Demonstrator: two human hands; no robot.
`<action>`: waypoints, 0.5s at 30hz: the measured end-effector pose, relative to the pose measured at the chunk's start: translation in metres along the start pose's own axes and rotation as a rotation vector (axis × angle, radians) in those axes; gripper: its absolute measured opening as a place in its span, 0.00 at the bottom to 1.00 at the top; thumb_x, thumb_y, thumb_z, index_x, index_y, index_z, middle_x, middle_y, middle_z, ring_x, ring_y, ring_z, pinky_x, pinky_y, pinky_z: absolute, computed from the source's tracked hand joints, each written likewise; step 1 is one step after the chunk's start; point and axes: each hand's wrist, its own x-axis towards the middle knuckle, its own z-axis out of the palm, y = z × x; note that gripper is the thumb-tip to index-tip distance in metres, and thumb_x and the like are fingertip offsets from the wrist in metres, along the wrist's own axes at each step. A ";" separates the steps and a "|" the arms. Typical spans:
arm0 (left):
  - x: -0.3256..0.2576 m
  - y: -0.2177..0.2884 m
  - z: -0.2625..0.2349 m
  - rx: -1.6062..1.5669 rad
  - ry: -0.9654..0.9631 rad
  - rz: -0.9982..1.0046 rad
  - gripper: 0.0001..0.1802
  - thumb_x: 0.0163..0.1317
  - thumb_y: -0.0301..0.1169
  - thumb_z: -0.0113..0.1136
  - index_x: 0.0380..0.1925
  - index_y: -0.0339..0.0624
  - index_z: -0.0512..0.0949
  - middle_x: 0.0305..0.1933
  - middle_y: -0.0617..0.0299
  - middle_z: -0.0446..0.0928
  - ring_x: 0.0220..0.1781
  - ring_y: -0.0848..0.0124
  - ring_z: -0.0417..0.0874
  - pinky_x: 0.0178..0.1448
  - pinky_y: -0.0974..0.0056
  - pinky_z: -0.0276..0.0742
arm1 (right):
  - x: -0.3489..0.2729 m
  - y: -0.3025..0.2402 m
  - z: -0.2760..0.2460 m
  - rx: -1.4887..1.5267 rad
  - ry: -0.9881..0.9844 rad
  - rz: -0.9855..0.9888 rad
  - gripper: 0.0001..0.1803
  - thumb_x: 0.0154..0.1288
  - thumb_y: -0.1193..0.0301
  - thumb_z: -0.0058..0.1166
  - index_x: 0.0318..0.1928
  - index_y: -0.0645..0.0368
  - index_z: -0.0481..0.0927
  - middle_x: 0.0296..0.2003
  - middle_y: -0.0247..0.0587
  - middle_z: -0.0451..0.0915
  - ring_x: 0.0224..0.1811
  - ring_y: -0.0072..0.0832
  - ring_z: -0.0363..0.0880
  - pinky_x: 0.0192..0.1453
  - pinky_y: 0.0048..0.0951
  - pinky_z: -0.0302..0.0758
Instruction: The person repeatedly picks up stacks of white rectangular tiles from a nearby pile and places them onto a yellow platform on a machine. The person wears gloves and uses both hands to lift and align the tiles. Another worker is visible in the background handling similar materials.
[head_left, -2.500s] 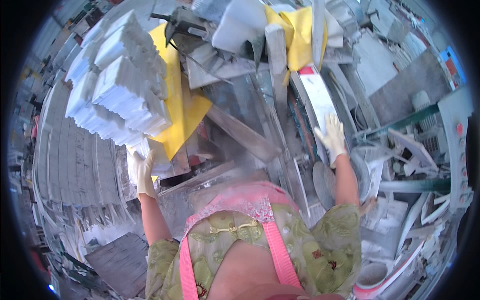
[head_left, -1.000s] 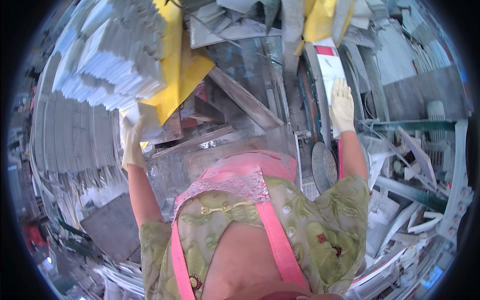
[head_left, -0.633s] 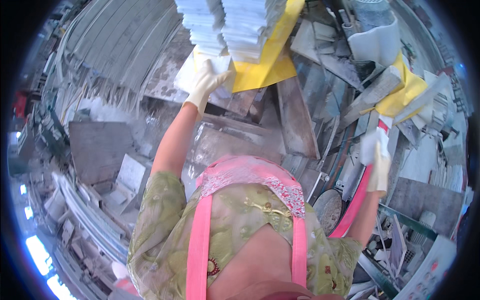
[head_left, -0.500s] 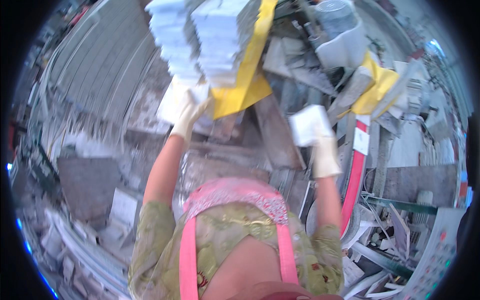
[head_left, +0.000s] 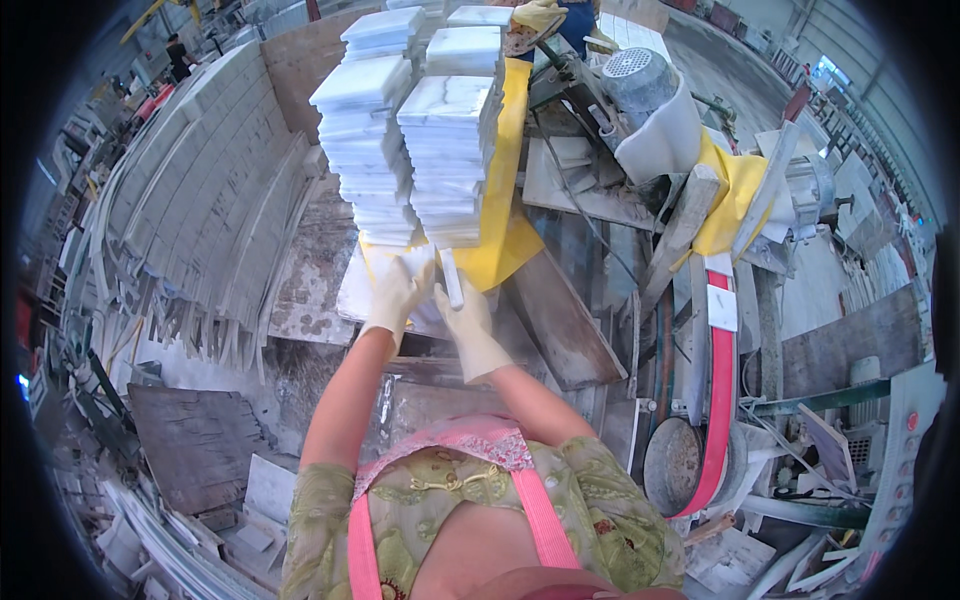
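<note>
Two tall stacks of white, grey-veined marble tiles stand side by side in front of me, a left stack (head_left: 365, 140) and a right stack (head_left: 450, 150). My left hand (head_left: 395, 292), in a pale glove, reaches to the foot of the left stack, fingers stretched forward against the pale pieces there. Close beside it, my gloved right hand (head_left: 466, 325) is closed on a white marble tile (head_left: 452, 278), seen nearly edge-on below the right stack. Yellow sheeting (head_left: 515, 255) lies under and beside the stacks. What my left fingertips touch is partly hidden.
Grey slabs (head_left: 200, 190) lean in long rows at left. On the right are a machine with a red belt (head_left: 717, 400), a motor (head_left: 637, 80) and a yellow cloth (head_left: 735, 195). A wooden board (head_left: 560, 310) slants nearby. Another person's gloved hand (head_left: 540, 14) is beyond the stacks.
My right hand has come left from beside the red belt, bringing the white tile to the stacks' foot. My left hand remains near the left stack. The view has tilted up, showing the stack tops.
</note>
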 end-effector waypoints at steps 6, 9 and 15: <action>-0.001 0.007 0.005 -0.134 0.108 0.029 0.64 0.48 0.55 0.77 0.71 0.18 0.57 0.61 0.37 0.78 0.61 0.53 0.82 0.63 0.59 0.78 | 0.003 0.009 0.005 0.346 -0.186 -0.048 0.50 0.62 0.52 0.68 0.76 0.61 0.57 0.67 0.54 0.73 0.68 0.44 0.74 0.68 0.40 0.73; -0.010 0.030 0.004 -0.071 0.159 -0.060 0.74 0.38 0.56 0.83 0.73 0.16 0.53 0.63 0.35 0.76 0.63 0.51 0.82 0.65 0.59 0.78 | 0.008 0.020 0.000 0.001 -0.306 -0.186 0.66 0.55 0.53 0.75 0.80 0.65 0.42 0.70 0.54 0.69 0.73 0.43 0.69 0.74 0.37 0.68; -0.021 0.045 0.004 -0.094 0.252 -0.111 0.76 0.37 0.55 0.81 0.76 0.21 0.47 0.70 0.33 0.70 0.71 0.49 0.75 0.72 0.59 0.73 | 0.007 0.028 -0.035 0.126 -0.351 -0.223 0.62 0.56 0.51 0.73 0.81 0.61 0.49 0.70 0.55 0.70 0.73 0.44 0.70 0.75 0.35 0.66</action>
